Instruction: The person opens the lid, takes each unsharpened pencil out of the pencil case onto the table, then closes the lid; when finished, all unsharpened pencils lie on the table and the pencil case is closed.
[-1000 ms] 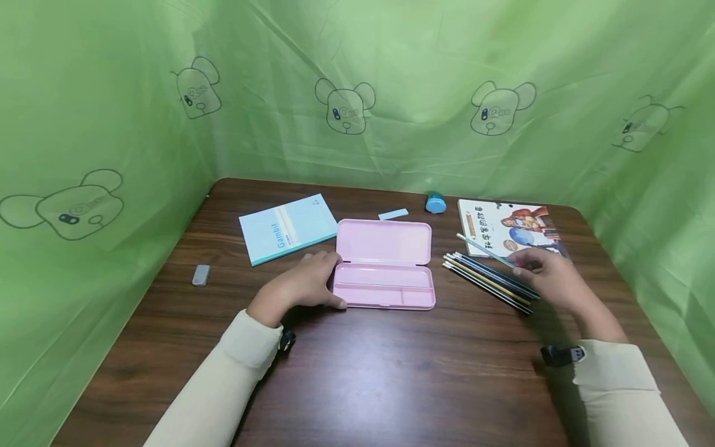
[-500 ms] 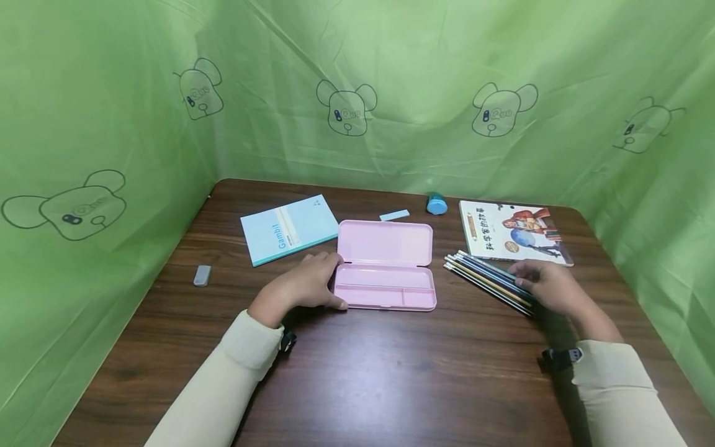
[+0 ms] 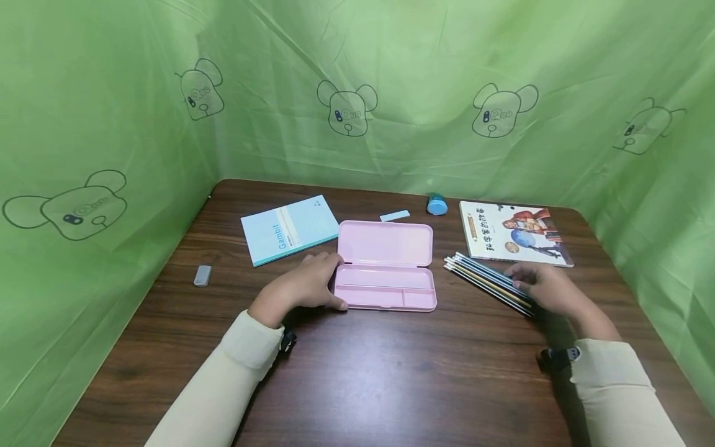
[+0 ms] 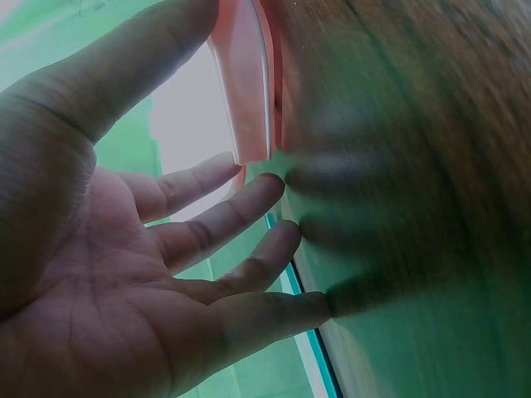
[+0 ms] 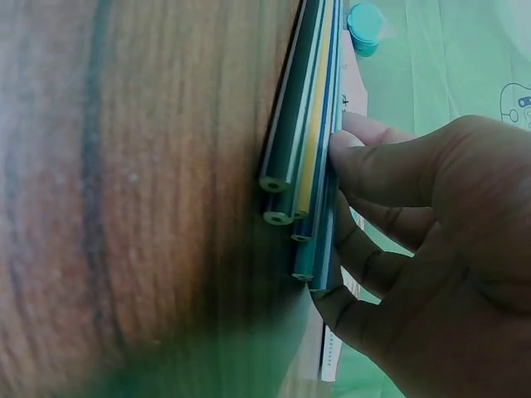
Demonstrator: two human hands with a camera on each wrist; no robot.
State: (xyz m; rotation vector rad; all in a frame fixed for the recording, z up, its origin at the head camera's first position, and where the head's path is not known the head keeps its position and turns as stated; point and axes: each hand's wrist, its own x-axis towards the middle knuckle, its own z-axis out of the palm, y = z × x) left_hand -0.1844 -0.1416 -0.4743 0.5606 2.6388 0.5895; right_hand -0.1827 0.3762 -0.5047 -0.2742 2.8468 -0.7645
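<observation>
Step in hand, judged: gathering pencils [image 3: 488,282] beside open pink pencil case [image 3: 385,279], centre of head frame.

Right hand [image 3: 550,288], right of centre: fingers [image 5: 373,170] curled onto pencil bundle lying flat on table [image 3: 391,372]; thumb under near ends, not lifted.

Left hand [image 3: 304,285], left of centre: fingers relaxed, spread, steadying case's left end; thumb along front edge.

Next move likely calls for firmer pinch, lift clear, long axis lined with case tray.

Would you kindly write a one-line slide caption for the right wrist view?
Right hand gathering a bundle of striped wooden pencils lying on the dark wooden table.
</observation>
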